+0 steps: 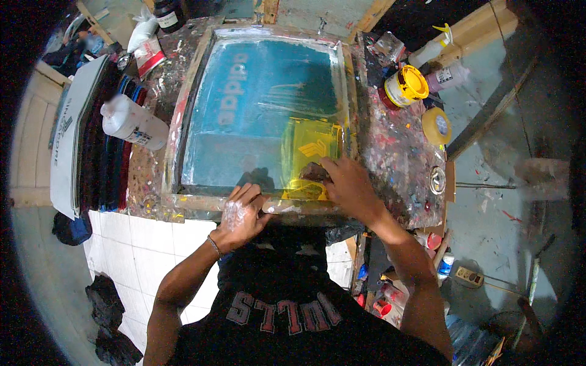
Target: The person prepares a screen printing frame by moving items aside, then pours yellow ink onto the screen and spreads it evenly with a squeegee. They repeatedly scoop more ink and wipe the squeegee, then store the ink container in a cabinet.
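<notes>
A screen printing frame lies in front of me, its wooden bars stained around a teal mesh. Yellow ink covers the mesh's near right part, around a small winged shape. My right hand reaches over that corner, its fingers pinching a small, dark brown flat piece against the yellow patch; its exact kind is unclear. At the near bar, left of the middle, my left hand has its fingers curled over the wood. White residue marks the back of that hand.
The paint-spattered table carries a yellow ink tub, a tape roll and a spray bottle on the right. Left are a white plastic bottle, a stack of dark flat pieces and a dark jar.
</notes>
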Action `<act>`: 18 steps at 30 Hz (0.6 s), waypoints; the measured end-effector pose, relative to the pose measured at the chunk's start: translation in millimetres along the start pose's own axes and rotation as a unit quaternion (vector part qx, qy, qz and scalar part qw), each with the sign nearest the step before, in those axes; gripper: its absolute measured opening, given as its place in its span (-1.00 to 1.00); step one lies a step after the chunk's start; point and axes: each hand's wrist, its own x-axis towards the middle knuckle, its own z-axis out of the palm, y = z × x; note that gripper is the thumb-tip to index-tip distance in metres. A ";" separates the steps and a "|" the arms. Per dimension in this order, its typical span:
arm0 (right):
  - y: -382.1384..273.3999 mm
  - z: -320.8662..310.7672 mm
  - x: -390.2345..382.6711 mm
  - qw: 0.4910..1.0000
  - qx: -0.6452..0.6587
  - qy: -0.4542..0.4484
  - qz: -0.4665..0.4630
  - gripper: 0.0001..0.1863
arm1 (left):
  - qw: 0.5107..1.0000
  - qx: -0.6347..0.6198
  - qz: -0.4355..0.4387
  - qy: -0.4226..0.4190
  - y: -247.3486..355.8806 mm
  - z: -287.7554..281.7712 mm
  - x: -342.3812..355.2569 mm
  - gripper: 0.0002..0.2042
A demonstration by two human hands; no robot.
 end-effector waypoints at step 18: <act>20.8 11.3 21.2 0.985 0.123 0.001 0.125 -0.55 | 0.999 -0.009 -0.022 -0.030 3.8 -3.6 -0.1 -0.62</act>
